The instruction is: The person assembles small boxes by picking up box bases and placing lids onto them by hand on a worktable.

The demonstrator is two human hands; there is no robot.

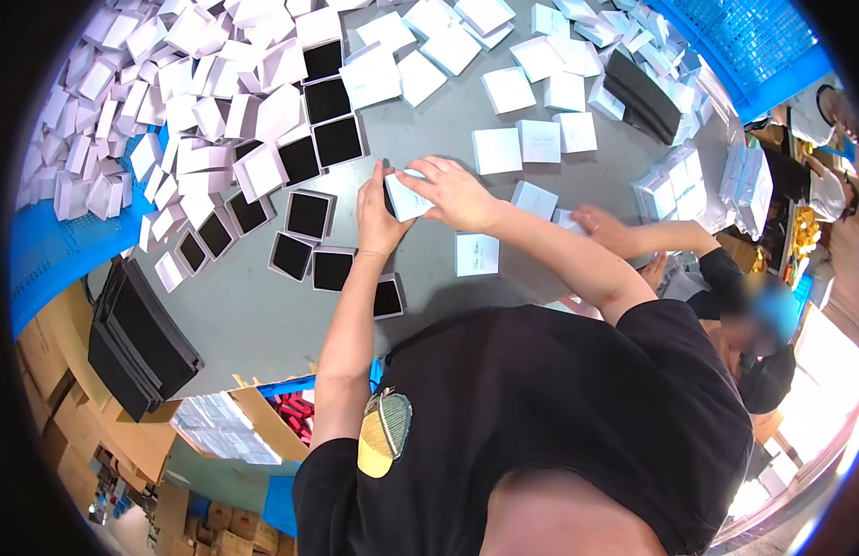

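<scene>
Between my two hands is a small box with a white lid (pixel 410 196) and a dark side showing at its left. My left hand (pixel 381 215) is wrapped round the box's left and lower side. My right hand (pixel 454 193) lies over the lid, its fingers on the top. Left of my hands, open boxes with black inserts (pixel 309 215) lie on the grey table (pixel 420 306). White closed boxes (pixel 477 254) with faint print lie to the right.
Piled white box parts (pixel 197 93) cover the upper left, beside a blue crate (pixel 72 246). Black foam sheets (pixel 142 338) stand at the left edge. A co-worker's hand (pixel 604 232) reaches in from the right. A black foam strip (pixel 641 95) lies upper right, near another blue crate (pixel 758 51).
</scene>
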